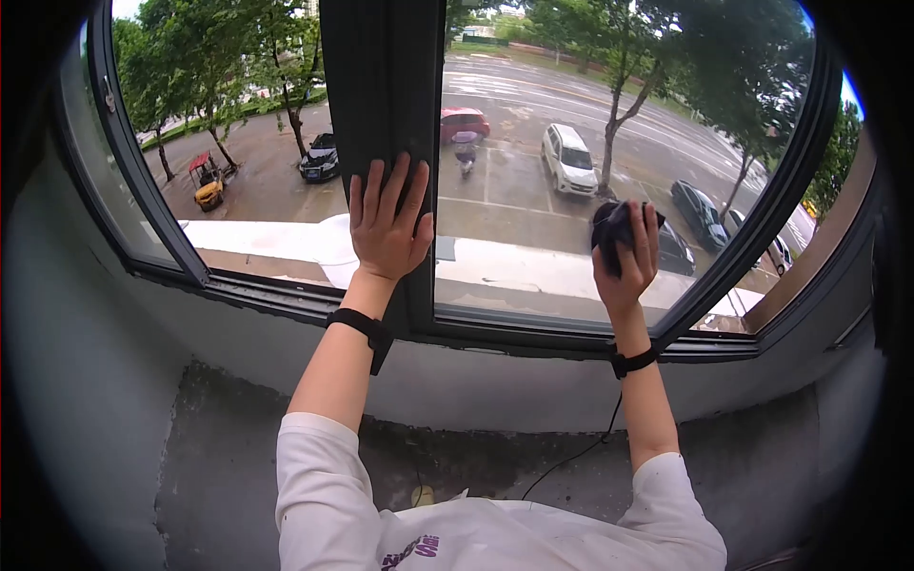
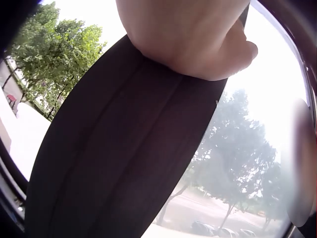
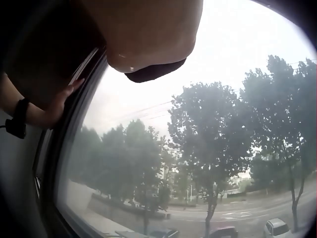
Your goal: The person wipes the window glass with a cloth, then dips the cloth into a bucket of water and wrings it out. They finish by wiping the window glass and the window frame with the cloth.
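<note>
My left hand (image 1: pixel 388 224) lies flat on the dark window post (image 1: pixel 381 86), fingers spread and pointing up. In the left wrist view its heel (image 2: pixel 188 44) rests on that same post. A bunched black cloth (image 1: pixel 614 231) is in my right hand (image 1: pixel 630 262), which holds it up at the right windowpane (image 1: pixel 519 228). The thumb is on the near side of the cloth and the fingers lie over its right side. From the right wrist, only a dark edge of the cloth (image 3: pixel 156 72) shows beneath the hand; the rest is hidden.
A dark lower frame (image 1: pixel 514 341) runs under the panes, above a grey wall (image 1: pixel 248 333). At the left is another window sash (image 1: pixel 143 171). A thin black cable (image 1: pixel 571 455) hangs from the right wrist strap. Outside are trees, parked cars and a white ledge (image 1: pixel 514 271).
</note>
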Motion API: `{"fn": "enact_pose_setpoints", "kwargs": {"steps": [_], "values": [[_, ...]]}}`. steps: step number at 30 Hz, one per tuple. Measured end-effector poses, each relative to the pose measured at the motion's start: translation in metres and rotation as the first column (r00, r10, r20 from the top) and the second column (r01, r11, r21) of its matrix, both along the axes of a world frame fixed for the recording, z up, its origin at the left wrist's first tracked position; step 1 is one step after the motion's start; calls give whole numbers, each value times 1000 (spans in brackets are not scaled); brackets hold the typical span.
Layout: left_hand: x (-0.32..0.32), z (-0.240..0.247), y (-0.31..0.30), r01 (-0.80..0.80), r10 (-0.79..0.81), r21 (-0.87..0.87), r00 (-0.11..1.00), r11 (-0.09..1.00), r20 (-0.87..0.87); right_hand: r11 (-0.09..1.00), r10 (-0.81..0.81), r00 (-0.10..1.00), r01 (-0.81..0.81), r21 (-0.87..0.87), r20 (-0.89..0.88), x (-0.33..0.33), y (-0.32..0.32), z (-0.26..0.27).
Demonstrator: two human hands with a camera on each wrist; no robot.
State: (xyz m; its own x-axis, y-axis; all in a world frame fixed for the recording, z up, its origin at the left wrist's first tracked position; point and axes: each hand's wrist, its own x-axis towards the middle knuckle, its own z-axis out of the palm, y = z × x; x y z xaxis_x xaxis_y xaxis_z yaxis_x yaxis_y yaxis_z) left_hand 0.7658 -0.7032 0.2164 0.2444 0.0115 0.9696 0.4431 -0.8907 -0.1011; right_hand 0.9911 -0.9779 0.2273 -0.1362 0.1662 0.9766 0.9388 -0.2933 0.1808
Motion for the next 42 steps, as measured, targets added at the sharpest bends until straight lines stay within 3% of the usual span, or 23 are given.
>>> {"fn": "enact_pose_setpoints", "kwargs": {"steps": [2, 4, 5, 7, 10, 12, 14, 18, 20, 22, 24, 26, 27, 30, 32, 35, 38, 42], "values": [[-1, 4, 1, 29, -29, 27, 1000, 999, -6, 943, 15, 984, 46, 330, -180, -8, 24, 35], [0, 5, 1, 12, -12, 17, 1000, 1000, 4, 886, 234, 919, -68, 458, -316, -24, 52, 47], [0, 4, 1, 21, -21, 25, 1000, 999, 9, 888, 177, 944, -32, 459, -277, -37, 70, 45], [0, 4, 2, 24, -24, 17, 1000, 1000, 11, 956, 37, 982, 19, 293, -183, -68, 96, 26], [3, 5, 3, 27, -28, 29, 1000, 999, 15, 996, 24, 993, -33, -82, -112, -108, 122, -45], [3, 5, 3, 5, -7, 52, 999, 999, 35, 976, 94, 989, -115, -184, -116, -118, 134, -106], [2, 6, 5, -9, 8, 44, 1000, 999, 16, 979, 110, 992, -120, -164, -65, -114, 140, -145], [3, 3, 4, -15, 12, 116, 1000, 993, 27, 960, 103, 994, -112, -256, -48, -81, 94, -157], [1, 10, -4, -130, 132, 60, 991, 990, -29, 986, 59, 998, -62, -152, -22, -48, 64, -146], [1, 15, -2, -120, 120, 53, 993, 991, -7, 997, 39, 996, -34, 64, -80, -33, 51, -107], [1, 11, -7, -68, 69, 34, 998, 997, -8, 957, 11, 968, 62, 283, -251, -38, 60, -58], [1, 11, -5, -73, 74, 43, 997, 996, -26, 877, 293, 859, -67, 476, -420, -53, 81, -25], [1, 10, -4, -76, 77, 42, 997, 996, -23, 855, 303, 881, -83, 512, -363, -59, 97, -17], [4, 7, 6, -102, 106, 68, 993, 992, -47, 905, 229, 953, -132, 404, -201, -91, 142, -31], [14, 7, 15, -6, -24, 252, 993, 968, 116, 984, 128, 967, -96, 152, -220, -115, 151, -73], [7, 9, 17, -33, 18, 286, 998, 958, 55, 981, 193, 968, -193, 13, -159, -119, 153, -149], [5, 15, 12, -68, 66, 291, 998, 954, 17, 983, 134, 981, -149, -109, -138, -89, 106, -184], [8, 16, 9, -90, 82, 322, 996, 942, 38, 998, -67, 993, 66, -19, -93, -1, 6, -161]]}}
